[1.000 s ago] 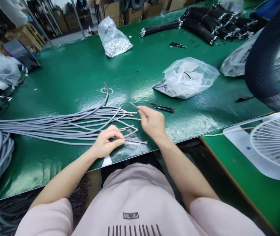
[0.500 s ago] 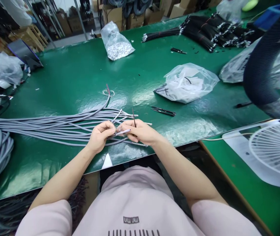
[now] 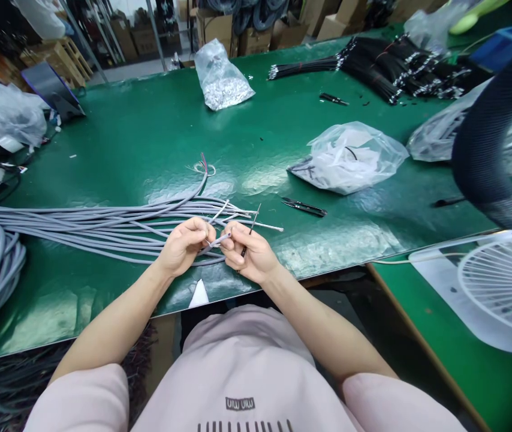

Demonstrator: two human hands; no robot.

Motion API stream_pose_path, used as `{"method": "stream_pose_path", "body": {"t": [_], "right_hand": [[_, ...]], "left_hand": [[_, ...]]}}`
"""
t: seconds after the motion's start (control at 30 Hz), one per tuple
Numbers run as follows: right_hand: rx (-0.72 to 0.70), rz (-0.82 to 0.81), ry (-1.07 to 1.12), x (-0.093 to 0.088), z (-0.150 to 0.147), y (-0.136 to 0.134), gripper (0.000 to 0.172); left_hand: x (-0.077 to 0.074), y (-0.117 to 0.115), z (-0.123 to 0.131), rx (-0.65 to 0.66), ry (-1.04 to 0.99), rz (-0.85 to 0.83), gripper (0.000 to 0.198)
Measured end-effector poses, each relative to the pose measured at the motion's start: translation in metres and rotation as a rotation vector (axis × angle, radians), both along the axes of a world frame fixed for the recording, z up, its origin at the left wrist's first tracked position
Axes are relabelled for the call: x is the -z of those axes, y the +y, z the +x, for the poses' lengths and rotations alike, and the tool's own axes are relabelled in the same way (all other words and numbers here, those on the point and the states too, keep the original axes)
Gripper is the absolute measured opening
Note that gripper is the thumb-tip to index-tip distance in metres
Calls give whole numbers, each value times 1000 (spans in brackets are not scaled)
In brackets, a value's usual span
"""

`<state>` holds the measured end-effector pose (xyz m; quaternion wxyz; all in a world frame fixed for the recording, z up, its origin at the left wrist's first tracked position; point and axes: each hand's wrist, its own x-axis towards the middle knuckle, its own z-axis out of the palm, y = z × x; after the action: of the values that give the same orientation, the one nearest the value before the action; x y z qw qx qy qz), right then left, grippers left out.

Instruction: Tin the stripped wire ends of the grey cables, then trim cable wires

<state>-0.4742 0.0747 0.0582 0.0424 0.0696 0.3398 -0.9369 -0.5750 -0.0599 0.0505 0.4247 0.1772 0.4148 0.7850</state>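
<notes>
My left hand [image 3: 186, 247] is closed, with thumb and fingers pinching a grey cable [image 3: 219, 240] near its end. The cable's cut tip points up and right toward my right hand [image 3: 252, 253]. That hand is closed round a slim, dark pointed tool [image 3: 255, 219], whose thin tip sticks up above the fingers. Its fingertips are right by the cable's end; whether they also grip it, I cannot tell. Under and behind both hands lies a bundle of grey cables [image 3: 103, 223], several with stripped, whitish braided ends [image 3: 268, 227].
Thread snips [image 3: 304, 207] lie right of the hands, before a clear bag [image 3: 357, 157] of parts. Farther back are a bag of silvery pieces [image 3: 225, 84], another dark tool [image 3: 333, 99] and black wire bundles [image 3: 373, 67]. A dark flexible duct [image 3: 481, 132] and a white fan [image 3: 505, 285] stand at right.
My right hand has drawn back slightly and turned, so the tool now leans right. The cable end in my left hand tilts more upward. The whole view has shifted a little.
</notes>
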Motion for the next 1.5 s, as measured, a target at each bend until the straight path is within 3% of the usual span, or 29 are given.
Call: {"method": "stream_pose_path", "body": {"t": [0.13, 0.27, 0.33, 0.4, 0.5, 0.67, 0.77, 0.87, 1.0, 1.1, 1.17, 1.3, 1.4, 1.5], "right_hand": [[56, 24, -18, 1, 0, -9, 29], [135, 193, -20, 2, 0, -16, 27], [151, 401, -16, 2, 0, -15, 31], [197, 724, 8, 3, 0, -12, 33], [304, 1201, 108, 4, 2, -6, 17], [300, 1557, 165, -1, 5, 3, 25], [258, 1631, 138, -6, 6, 6, 28], [235, 1621, 161, -9, 8, 8, 26], [209, 1628, 176, -10, 8, 8, 24], [143, 1648, 183, -11, 8, 6, 27], [121, 1672, 188, -13, 11, 5, 28], [137, 1760, 189, -20, 27, 13, 26], [192, 1747, 136, -26, 40, 34, 22], [331, 1738, -50, -24, 41, 67, 14]], "left_hand": [[0, -1, -3, -12, -34, 98, 20], [-1, 1, -4, -90, -114, 136, 24], [-2, 3, -4, -105, -138, 100, 27], [-1, 4, -3, -104, -138, 65, 29], [1, 7, -2, -129, -125, 37, 32], [5, 11, -2, -226, -157, -3, 32], [8, 10, -7, -256, -134, -46, 30], [11, 5, -15, -202, -23, -78, 39], [11, 2, -22, 91, 174, -120, 64], [9, 9, -20, 247, 250, -198, 45], [7, 15, -18, 214, 258, -221, 32], [-2, 25, -18, 137, 195, -212, 26], [-12, 29, -21, 117, 129, -190, 26], [-21, 33, -26, 167, 104, -174, 26]]}}
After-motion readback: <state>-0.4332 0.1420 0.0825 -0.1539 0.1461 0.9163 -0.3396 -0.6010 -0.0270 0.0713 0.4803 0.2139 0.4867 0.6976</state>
